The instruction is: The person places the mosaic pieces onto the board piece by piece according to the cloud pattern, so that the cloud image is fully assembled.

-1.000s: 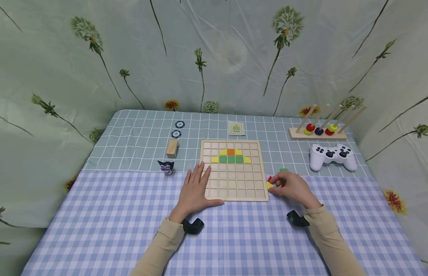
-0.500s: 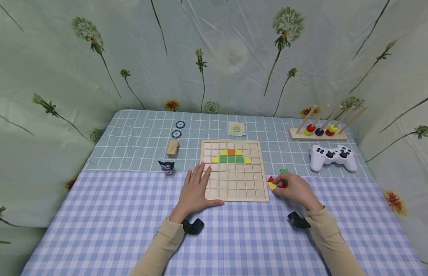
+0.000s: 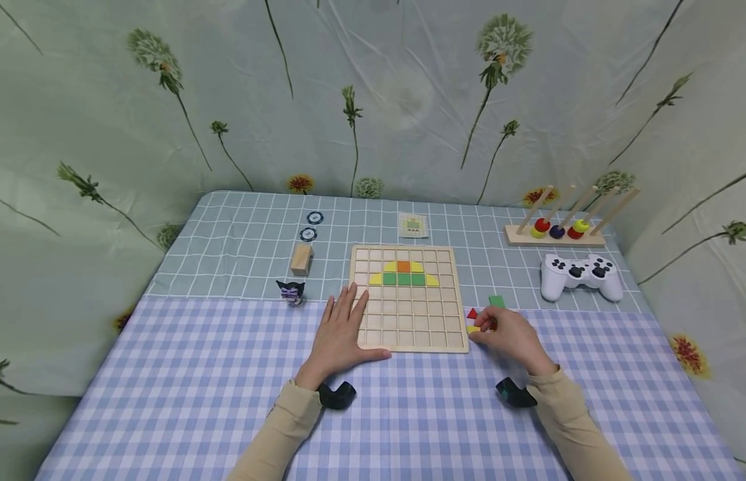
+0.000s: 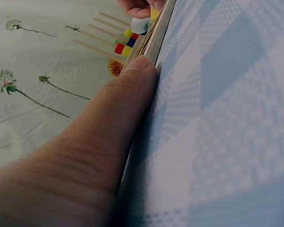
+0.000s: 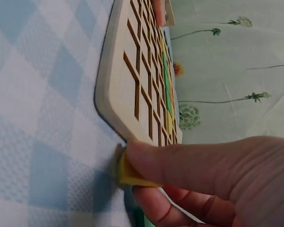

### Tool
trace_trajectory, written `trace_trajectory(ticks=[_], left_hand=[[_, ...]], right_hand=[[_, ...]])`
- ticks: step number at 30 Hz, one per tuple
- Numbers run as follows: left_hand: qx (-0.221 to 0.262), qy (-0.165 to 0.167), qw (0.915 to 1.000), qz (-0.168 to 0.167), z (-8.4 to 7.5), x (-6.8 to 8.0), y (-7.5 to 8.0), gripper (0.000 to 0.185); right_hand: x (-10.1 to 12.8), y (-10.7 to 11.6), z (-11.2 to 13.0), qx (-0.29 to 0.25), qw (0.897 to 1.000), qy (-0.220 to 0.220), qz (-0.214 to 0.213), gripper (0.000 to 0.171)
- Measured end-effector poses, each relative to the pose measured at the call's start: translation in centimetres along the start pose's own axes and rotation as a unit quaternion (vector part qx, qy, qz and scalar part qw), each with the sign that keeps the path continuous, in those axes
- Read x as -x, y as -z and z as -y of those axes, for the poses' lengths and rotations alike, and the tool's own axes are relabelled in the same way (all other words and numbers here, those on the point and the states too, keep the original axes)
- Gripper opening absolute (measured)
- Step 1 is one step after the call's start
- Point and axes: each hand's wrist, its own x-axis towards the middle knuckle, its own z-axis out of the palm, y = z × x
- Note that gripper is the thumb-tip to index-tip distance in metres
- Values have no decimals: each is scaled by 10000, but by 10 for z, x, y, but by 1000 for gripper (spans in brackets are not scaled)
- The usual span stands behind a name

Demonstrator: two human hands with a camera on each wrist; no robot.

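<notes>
A wooden grid board [image 3: 412, 323] lies on the table. In its cells sit a row of green squares [image 3: 404, 279], an orange square [image 3: 403, 266] above them, and yellow curved-edged pieces [image 3: 432, 280] at the sides. My left hand [image 3: 339, 337] rests spread on the board's left edge, its thumb [image 4: 132, 78] along the front edge. Just off the right edge, my right hand [image 3: 513, 335] pinches a yellow block [image 5: 128, 174] between thumb and fingers; its full outline is hidden. Near those fingers lie a red triangle [image 3: 472, 313] and a green square block [image 3: 496, 302].
Behind the board lies a pattern card [image 3: 413, 225]. Left of it are a wooden block [image 3: 301, 259], a small dark figurine [image 3: 291, 292] and two round chips [image 3: 309, 234]. At right stand a white game controller [image 3: 580, 276] and a peg rack with beads [image 3: 555, 237].
The yellow block has tilted in my right hand's pinch, beside the board's right edge. The red triangle now shows apart from it. My left hand stays put.
</notes>
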Motion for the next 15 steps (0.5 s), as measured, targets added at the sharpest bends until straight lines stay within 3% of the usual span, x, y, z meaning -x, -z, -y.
trace_trajectory(ticks=[4,10,15], left_hand=[[-4,-37,10000,-44,1,0,-1,119],[-77,-59,9999,-56,1,0,-2,120],[-108,-20,9999,-48,1,0,-2,120]], right_hand=[[-1,-1,2,-64,9996,186,-189,19],[-11,-3,12,-359,9923,756,-919,15],[-27,-12,34,-767,9861,1127,-950,15]])
